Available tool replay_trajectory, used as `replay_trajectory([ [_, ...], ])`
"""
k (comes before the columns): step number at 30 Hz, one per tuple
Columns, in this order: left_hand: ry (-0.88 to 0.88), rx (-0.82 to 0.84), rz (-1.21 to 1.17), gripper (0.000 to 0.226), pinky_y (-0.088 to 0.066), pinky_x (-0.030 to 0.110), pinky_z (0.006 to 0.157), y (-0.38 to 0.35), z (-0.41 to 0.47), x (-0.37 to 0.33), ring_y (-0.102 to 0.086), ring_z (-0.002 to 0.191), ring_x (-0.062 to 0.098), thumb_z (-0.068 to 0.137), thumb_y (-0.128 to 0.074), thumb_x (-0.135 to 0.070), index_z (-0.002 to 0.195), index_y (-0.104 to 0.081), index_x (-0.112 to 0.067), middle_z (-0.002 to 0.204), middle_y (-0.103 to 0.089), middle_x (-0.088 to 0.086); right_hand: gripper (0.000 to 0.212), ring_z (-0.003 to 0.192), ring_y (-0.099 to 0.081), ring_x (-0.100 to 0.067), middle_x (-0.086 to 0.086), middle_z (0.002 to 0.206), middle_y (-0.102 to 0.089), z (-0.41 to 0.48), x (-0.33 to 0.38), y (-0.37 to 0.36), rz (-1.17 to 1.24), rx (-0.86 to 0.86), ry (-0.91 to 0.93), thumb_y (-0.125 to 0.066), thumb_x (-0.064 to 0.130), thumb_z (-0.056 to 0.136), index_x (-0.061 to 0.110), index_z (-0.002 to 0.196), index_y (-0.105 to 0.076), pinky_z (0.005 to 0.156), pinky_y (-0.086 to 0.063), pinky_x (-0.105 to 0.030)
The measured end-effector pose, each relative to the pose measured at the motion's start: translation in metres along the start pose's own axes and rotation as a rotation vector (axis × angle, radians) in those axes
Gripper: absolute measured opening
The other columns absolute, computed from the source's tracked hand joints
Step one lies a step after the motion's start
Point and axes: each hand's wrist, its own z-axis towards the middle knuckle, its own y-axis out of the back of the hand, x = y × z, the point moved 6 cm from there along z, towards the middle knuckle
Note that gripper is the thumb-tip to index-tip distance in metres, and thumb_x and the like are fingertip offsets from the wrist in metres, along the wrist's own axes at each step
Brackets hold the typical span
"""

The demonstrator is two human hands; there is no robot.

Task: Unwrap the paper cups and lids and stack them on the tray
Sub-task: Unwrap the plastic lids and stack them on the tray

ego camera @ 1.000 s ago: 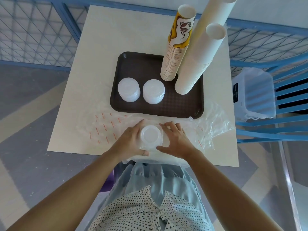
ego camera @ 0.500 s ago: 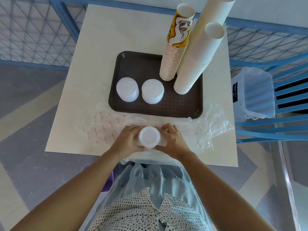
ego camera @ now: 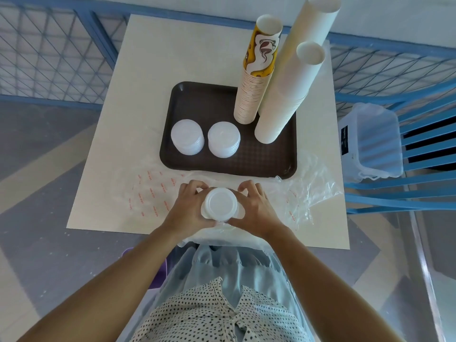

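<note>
**White lids clasped between two hands at the table's near edge**

White plastic lids (ego camera: 220, 203) sit in a short stack directly between the hands, top face up. The left hand (ego camera: 188, 208) curls around the stack's left side, fingers bent over its far rim; the right hand (ego camera: 256, 208) presses the right side the same way, so both grip the one stack. Under and around the hands lies clear plastic wrap (ego camera: 153, 193) with red print, crumpled more to the right of the right hand. Beyond the hands, the brown tray (ego camera: 266, 164) holds two lid stacks (ego camera: 187, 137) ahead of the left hand, and three tall cup stacks (ego camera: 259, 70) ahead of the right hand. The tallest stack is cut off by the top edge. The held stack's lower part is hidden by fingers, so its height is unclear. Farther right of the right hand, a clear bin (ego camera: 370, 141) rests on a blue chair (ego camera: 424, 154).
</note>
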Motion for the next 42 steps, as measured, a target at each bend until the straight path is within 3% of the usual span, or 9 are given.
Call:
replay_trajectory([
  [4,-0.015,0.0,-0.055,0.085,-0.037,0.037,0.113,0.018,-0.002,-0.015,-0.033,0.128,-0.001,0.06,-0.095,-0.055,0.132,-0.051,-0.042,0.14,-0.038,-0.019,0.079,0.116,-0.046,-0.019,0.001,0.13,-0.051,-0.004,0.007,0.022,0.049,-0.009,0.047,-0.084,0.067,0.072,0.031,0.138,-0.06,0.101,-0.052,-0.046],
  [8,0.007,0.062,-0.192,0.084,-0.036,0.018,0.108,0.029,-0.003,-0.031,-0.044,0.127,-0.017,0.07,-0.095,-0.044,0.137,-0.045,-0.046,0.133,-0.049,-0.038,0.076,0.11,-0.052,-0.019,0.003,0.124,-0.063,-0.004,0.016,0.045,0.101,-0.036,0.109,-0.085,0.063,0.073,0.023,0.133,-0.064,0.098,-0.052,-0.042],
  [13,-0.021,0.07,-0.32,0.088,-0.038,0.007,0.104,0.039,0.002,-0.047,-0.05,0.133,-0.001,0.072,-0.097,-0.031,0.141,-0.044,-0.043,0.131,-0.055,-0.033,0.073,0.1,-0.047,-0.011,-0.001,0.113,-0.07,-0.001,0.046,0.085,0.019,-0.141,0.263,-0.094,0.046,0.069,0.013,0.128,-0.067,0.09,-0.05,-0.031],
  [16,0.008,0.051,-0.344,0.084,-0.039,0.003,0.097,0.048,0.005,-0.052,-0.05,0.125,-0.012,0.071,-0.097,-0.029,0.133,-0.044,-0.05,0.125,-0.056,-0.033,0.093,0.117,-0.039,-0.01,0.004,0.132,-0.058,0.004,0.055,0.098,-0.044,0.028,0.158,-0.089,0.055,0.072,0.02,0.148,-0.049,0.106,-0.048,-0.043],
  [19,0.019,0.039,-0.355,0.083,-0.046,0.02,0.102,0.057,0.008,-0.054,-0.053,0.125,-0.004,0.07,-0.097,-0.038,0.136,-0.048,-0.049,0.127,-0.06,-0.028,0.11,0.141,-0.026,-0.022,0.005,0.157,-0.032,0.007,0.057,0.121,-0.239,0.218,0.031,-0.079,0.059,0.081,0.022,0.164,-0.016,0.12,-0.033,-0.048],
  [23,0.019,0.011,-0.342,0.085,-0.052,0.044,0.109,0.065,0.008,-0.054,-0.057,0.128,0.01,0.071,-0.094,-0.046,0.144,-0.05,-0.04,0.134,-0.062,-0.019,0.105,0.143,-0.023,-0.018,0.011,0.158,-0.022,0.008,0.1,0.178,-0.147,0.138,0.142,-0.081,0.054,0.081,0.034,0.162,-0.016,0.118,-0.035,-0.043],
  [27,0.027,-0.014,-0.334,0.082,-0.053,0.035,0.107,0.066,0.01,-0.057,-0.059,0.124,0.001,0.073,-0.095,-0.037,0.143,-0.052,-0.038,0.135,-0.064,-0.019,0.1,0.145,-0.03,-0.024,0.007,0.16,-0.025,0.025,0.149,0.183,-0.296,0.174,0.327,-0.082,0.056,0.079,0.039,0.159,-0.024,0.113,-0.042,-0.044],
  [31,0.053,-0.002,-0.324,0.072,-0.048,0.016,0.088,0.068,0.013,-0.063,-0.059,0.113,-0.01,0.07,-0.096,-0.037,0.129,-0.055,-0.045,0.121,-0.067,-0.025,0.09,0.132,-0.042,-0.026,-0.001,0.15,-0.037,0.039,0.166,0.166,-0.503,0.224,0.376,-0.082,0.053,0.08,0.036,0.155,-0.036,0.097,-0.056,-0.042],
  [42,0.052,0.023,-0.312,0.071,-0.055,0.027,0.095,0.068,0.013,-0.062,-0.065,0.115,0.007,0.069,-0.095,-0.041,0.129,-0.058,-0.037,0.121,-0.069,-0.019,0.079,0.126,-0.048,-0.022,-0.003,0.148,-0.041,0.043,0.165,0.154,-0.522,0.286,0.345,-0.081,0.045,0.085,0.03,0.152,-0.041,0.091,-0.051,-0.033],
])
